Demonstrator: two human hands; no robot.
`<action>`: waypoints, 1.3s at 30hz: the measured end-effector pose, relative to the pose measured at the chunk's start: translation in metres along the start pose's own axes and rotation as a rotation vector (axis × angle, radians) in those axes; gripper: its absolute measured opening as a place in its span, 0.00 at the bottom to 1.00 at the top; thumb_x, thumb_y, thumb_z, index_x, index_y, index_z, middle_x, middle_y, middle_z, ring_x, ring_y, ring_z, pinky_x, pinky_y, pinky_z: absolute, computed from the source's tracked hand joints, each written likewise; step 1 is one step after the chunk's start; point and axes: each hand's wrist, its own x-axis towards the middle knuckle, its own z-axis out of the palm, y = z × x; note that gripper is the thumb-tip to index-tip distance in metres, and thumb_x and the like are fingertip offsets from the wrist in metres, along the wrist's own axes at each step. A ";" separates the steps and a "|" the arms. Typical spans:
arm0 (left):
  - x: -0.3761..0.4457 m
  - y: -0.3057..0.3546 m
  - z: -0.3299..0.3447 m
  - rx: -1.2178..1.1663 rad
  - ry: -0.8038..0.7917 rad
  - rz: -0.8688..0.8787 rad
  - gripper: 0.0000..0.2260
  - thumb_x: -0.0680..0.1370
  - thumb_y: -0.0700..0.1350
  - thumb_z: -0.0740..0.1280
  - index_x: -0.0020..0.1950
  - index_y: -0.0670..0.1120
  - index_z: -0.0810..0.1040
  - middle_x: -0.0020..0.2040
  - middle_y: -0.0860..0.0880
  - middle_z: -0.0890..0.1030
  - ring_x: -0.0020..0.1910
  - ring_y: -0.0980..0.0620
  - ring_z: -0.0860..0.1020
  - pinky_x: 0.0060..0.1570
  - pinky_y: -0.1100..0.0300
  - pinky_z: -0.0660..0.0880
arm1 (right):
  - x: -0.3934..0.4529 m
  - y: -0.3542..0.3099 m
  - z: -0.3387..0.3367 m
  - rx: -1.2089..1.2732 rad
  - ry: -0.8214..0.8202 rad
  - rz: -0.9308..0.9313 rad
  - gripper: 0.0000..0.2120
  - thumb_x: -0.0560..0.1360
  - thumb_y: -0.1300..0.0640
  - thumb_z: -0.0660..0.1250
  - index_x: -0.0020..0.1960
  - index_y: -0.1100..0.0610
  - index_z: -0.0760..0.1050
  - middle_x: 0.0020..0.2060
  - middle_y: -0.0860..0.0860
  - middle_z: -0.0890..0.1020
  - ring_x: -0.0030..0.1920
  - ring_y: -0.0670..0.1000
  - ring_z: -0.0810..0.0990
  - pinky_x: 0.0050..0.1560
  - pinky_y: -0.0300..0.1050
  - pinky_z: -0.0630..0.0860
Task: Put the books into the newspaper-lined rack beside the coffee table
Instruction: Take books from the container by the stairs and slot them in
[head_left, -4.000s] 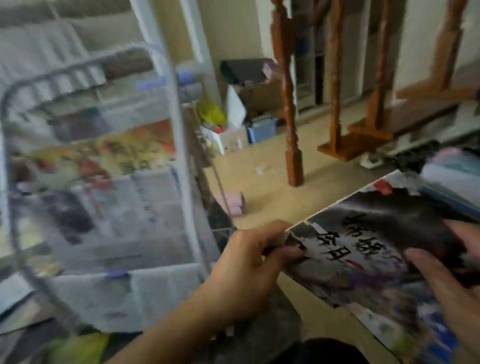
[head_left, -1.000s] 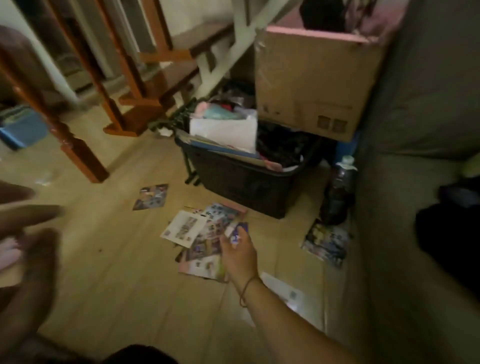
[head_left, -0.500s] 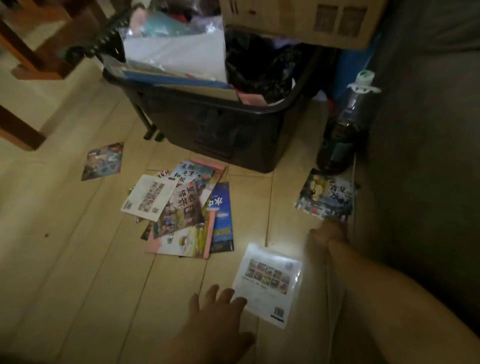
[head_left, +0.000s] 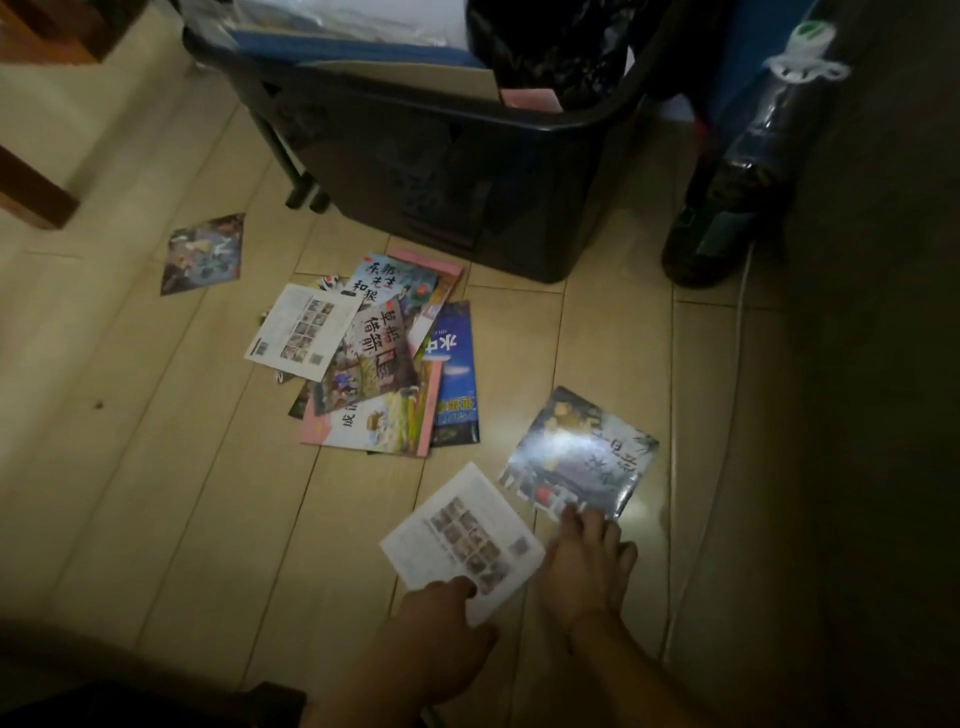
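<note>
Several thin picture books lie on the wooden floor. A white booklet (head_left: 460, 535) is nearest; my left hand (head_left: 441, 639) pinches its near corner, one digit on top and the rest hidden beneath. Right of it lies a glossy dark book (head_left: 582, 454), and my right hand (head_left: 587, 566) presses spread, straight fingers on its near edge. A loose pile of books (head_left: 379, 358) sits further away, topped by another white booklet (head_left: 304, 330). A single dark book (head_left: 203, 253) lies apart at the left. The newspaper-lined rack is out of view.
A black plastic bin (head_left: 467, 171) stuffed with papers stands just behind the pile. A dark bottle (head_left: 743, 171) stands at its right, beside a dark sofa side (head_left: 872, 364). A wooden post base (head_left: 31, 192) is at the far left.
The view has dropped closer to the floor. My right hand has dragged the glossy dark book from beside the bottle toward me. My left hand has moved from the bare floor onto the white booklet's corner.
</note>
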 end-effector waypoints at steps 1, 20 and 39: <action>-0.001 -0.003 0.001 -0.020 -0.005 -0.004 0.22 0.80 0.53 0.65 0.73 0.51 0.68 0.72 0.49 0.71 0.68 0.50 0.71 0.69 0.55 0.68 | -0.002 0.003 -0.001 0.000 0.041 -0.033 0.24 0.76 0.47 0.58 0.71 0.50 0.68 0.64 0.54 0.70 0.64 0.57 0.67 0.62 0.55 0.65; -0.023 -0.007 -0.002 -0.211 0.094 0.059 0.23 0.81 0.54 0.62 0.74 0.45 0.67 0.72 0.44 0.70 0.68 0.47 0.71 0.65 0.56 0.69 | 0.073 0.027 -0.066 0.277 0.035 0.243 0.15 0.76 0.55 0.66 0.60 0.60 0.71 0.58 0.61 0.74 0.56 0.62 0.76 0.52 0.49 0.75; -0.260 -0.081 -0.118 -1.172 0.795 0.663 0.07 0.82 0.40 0.63 0.55 0.43 0.80 0.49 0.45 0.86 0.49 0.46 0.84 0.50 0.53 0.80 | -0.182 -0.128 -0.253 1.807 -0.549 -0.334 0.15 0.80 0.61 0.60 0.65 0.58 0.76 0.56 0.44 0.83 0.64 0.58 0.77 0.61 0.52 0.75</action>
